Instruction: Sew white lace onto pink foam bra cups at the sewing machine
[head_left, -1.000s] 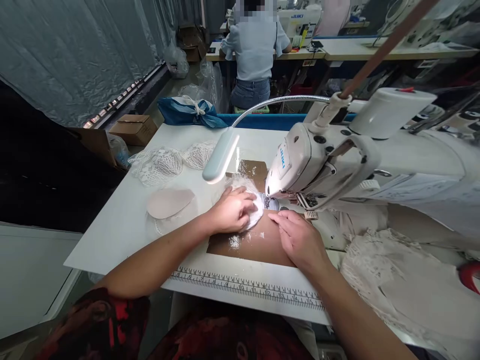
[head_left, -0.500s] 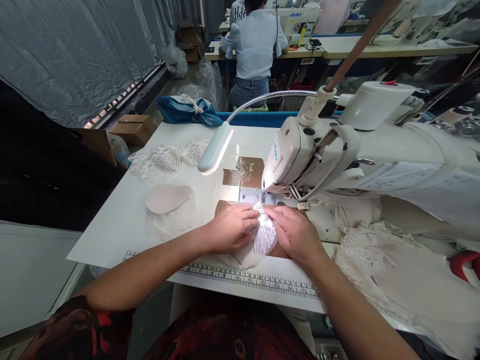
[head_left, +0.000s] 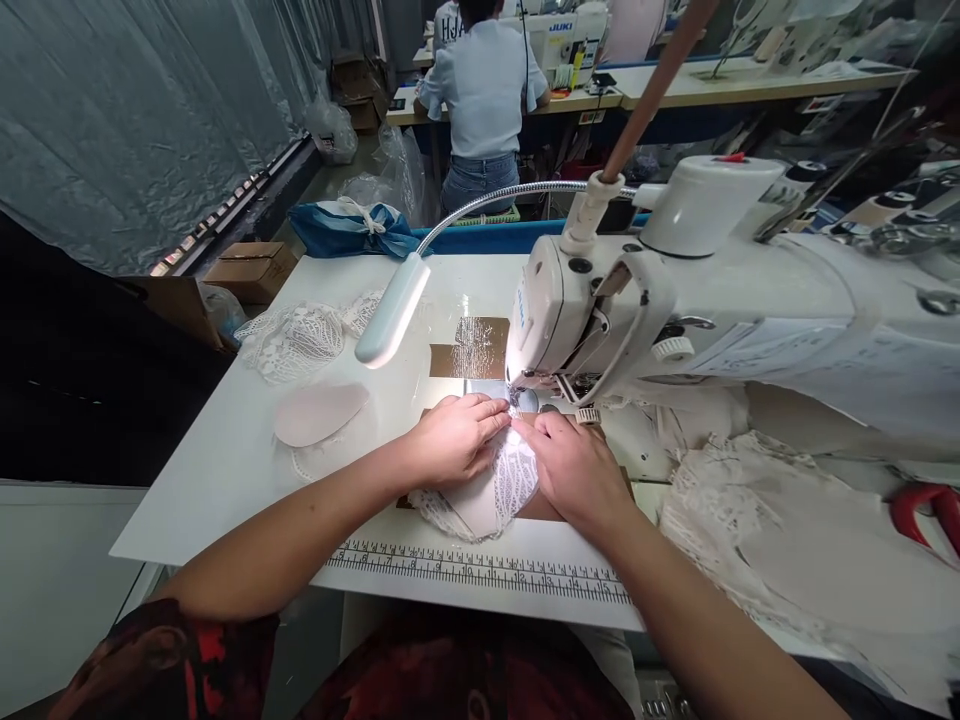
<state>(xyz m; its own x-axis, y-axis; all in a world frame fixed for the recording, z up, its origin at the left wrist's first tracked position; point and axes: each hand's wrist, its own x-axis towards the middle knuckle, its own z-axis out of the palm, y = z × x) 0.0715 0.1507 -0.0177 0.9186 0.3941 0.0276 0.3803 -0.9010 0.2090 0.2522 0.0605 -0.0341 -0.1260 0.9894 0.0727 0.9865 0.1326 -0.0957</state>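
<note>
My left hand (head_left: 452,440) and my right hand (head_left: 571,463) lie side by side on a white lace piece (head_left: 495,490) backed with pale fabric, fingers pressed down on it. Their fingertips meet at the piece's far edge, right at the needle area (head_left: 519,400) of the white sewing machine (head_left: 675,300). The piece rests on a brown plate patch set in the white table (head_left: 225,450), just behind a printed ruler (head_left: 480,570) along the front edge.
A gooseneck lamp (head_left: 390,310) hangs over the table left of the machine head. A pink foam cup (head_left: 319,412) and loose lace pieces (head_left: 296,335) lie at the left. Pale lace fabric (head_left: 787,540) is heaped at the right. A person sits at another machine behind.
The lace piece came back from under the machine toward me, and my right hand joined the left on it. Both hands then slid it forward, edge to the needle.
</note>
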